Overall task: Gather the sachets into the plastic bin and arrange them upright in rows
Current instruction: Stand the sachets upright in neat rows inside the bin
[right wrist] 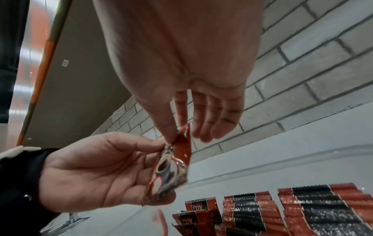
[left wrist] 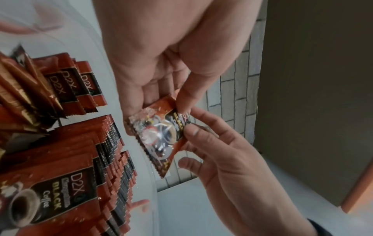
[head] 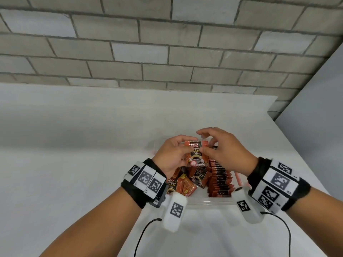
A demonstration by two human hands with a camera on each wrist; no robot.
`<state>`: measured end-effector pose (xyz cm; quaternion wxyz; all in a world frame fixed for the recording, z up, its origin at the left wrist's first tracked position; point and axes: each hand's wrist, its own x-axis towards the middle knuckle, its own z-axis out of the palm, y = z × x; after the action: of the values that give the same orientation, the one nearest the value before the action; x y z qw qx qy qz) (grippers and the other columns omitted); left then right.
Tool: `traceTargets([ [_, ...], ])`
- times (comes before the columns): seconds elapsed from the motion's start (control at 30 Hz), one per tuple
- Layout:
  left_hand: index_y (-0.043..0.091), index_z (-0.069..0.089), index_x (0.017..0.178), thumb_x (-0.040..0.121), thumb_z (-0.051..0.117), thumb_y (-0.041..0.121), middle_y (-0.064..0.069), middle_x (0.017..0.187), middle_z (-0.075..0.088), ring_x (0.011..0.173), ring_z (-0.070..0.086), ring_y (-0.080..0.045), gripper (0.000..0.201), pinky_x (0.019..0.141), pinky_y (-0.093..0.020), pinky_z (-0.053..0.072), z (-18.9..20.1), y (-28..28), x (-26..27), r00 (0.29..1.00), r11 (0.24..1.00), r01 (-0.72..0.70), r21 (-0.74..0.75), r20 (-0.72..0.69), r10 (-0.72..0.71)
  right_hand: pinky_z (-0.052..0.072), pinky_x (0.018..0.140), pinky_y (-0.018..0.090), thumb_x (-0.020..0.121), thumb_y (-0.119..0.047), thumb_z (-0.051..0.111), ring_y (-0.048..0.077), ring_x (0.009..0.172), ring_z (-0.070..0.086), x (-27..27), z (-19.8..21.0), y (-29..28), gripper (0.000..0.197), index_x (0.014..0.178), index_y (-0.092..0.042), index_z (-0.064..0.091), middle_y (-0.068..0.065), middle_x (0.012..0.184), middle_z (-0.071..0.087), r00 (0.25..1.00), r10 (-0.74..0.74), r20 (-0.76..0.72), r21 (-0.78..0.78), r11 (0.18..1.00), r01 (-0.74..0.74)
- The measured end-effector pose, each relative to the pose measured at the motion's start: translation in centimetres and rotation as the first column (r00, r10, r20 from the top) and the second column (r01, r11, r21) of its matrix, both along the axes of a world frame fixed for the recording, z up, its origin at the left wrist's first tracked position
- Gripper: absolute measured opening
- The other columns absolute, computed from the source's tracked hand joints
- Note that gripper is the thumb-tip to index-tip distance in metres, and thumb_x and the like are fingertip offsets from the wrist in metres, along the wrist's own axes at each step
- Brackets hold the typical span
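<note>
— Clear plastic, that rectangular bin [head: 209,202] low in the middle of the head view, standing on the white worktop [head: 74,145]. How far along is the job?

— Well along, I judge. A tight row of red-and-black foil coffee sachets [head: 220,180] stands upright along the bin's right side, edge to edge. Left of it a loose heap of the same sachets [head: 185,184] lies tilted and flat, not yet sorted.

— And the hands?

— Both meet above the bin's far end. The left hand [head: 171,154] pinches one red foil sachet with a coffee-cup print [head: 194,156] between thumb and fingers; the right hand [head: 222,149] pinches its top corner with thumb and forefinger, the other fingers spread loosely.

— What remains?

— That held sachet must join a row, and the heap wants standing up. No sachets show on the worktop outside the bin.
</note>
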<state>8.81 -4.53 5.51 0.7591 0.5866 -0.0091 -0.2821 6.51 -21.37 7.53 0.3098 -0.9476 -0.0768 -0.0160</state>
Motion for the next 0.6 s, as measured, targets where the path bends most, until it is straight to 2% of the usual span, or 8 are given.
traceTargets([
  [0.1, 0.009, 0.064, 0.106, 0.092, 0.059, 0.011, -0.005, 0.092, 0.068, 0.08, 0.066, -0.017, 0.015, 0.079, -0.035, 0.055, -0.1, -0.6, 0.2, 1.0, 0.993, 0.01, 0.114, -0.004, -0.01, 0.041, 0.06, 0.009, 0.086, -0.017, 0.067, 0.001, 0.064, 0.054, 0.2, -0.2, -0.3, 0.025, 0.109, -0.025, 0.061, -0.011, 0.082, 0.06, 0.99, 0.001, -0.144, -0.023, 1.0, -0.004],
  [0.2, 0.015, 0.061, 0.108, 0.094, 0.057, 0.022, -0.003, 0.107, 0.067, 0.099, 0.063, -0.018, 0.016, 0.088, -0.033, 0.05, -0.5, 0.8, 0.8, 0.999, 0.976, -0.029, 0.217, 0.021, 0.025, 0.04, 0.06, 0.01, 0.085, -0.016, 0.068, 0.004, 0.07, 0.056, -0.2, -0.8, -0.6, 0.013, 0.091, -0.024, 0.061, -0.011, 0.08, 0.06, 0.958, 0.024, -0.286, -0.133, 0.989, -0.065],
  [0.3, 0.016, 0.061, 0.109, 0.094, 0.056, 0.025, -0.004, 0.109, 0.065, 0.1, 0.062, -0.018, 0.018, 0.081, -0.03, 0.051, -0.3, 3.7, 1.5, 0.992, 0.965, -0.126, 0.229, 0.042, 0.12, 0.041, 0.06, 0.013, 0.084, -0.015, 0.069, 0.005, 0.071, 0.055, -0.4, -1.8, -0.5, 0.013, 0.086, -0.022, 0.058, -0.011, 0.077, 0.056, 0.935, 0.016, -0.355, -0.231, 0.967, -0.104],
  [0.43, 0.015, 0.063, 0.109, 0.092, 0.059, 0.028, -0.005, 0.102, 0.065, 0.08, 0.057, -0.017, 0.022, 0.062, -0.027, 0.04, -1.0, 7.7, 2.2, 0.972, 0.93, -0.23, 0.286, 0.024, 0.233, 0.042, 0.061, 0.018, 0.084, -0.015, 0.068, 0.009, 0.072, 0.053, 0.1, -2.8, 0.3, 0.014, 0.08, -0.02, 0.056, -0.009, 0.076, 0.054, 0.916, -0.001, -0.402, -0.34, 0.929, -0.148],
  [0.6, 0.019, 0.064, 0.104, 0.091, 0.061, 0.024, -0.004, 0.1, 0.061, 0.076, 0.053, -0.017, 0.015, 0.058, -0.026, 0.04, -3.3, 10.1, 1.6, 0.969, 0.897, -0.221, 0.383, -0.015, 0.246, 0.041, 0.061, 0.022, 0.084, -0.017, 0.064, 0.013, 0.074, 0.053, 1.0, -3.3, 1.7, 0.021, 0.071, -0.022, 0.049, -0.004, 0.077, 0.056, 0.918, -0.012, -0.396, -0.48, 0.855, -0.196],
])
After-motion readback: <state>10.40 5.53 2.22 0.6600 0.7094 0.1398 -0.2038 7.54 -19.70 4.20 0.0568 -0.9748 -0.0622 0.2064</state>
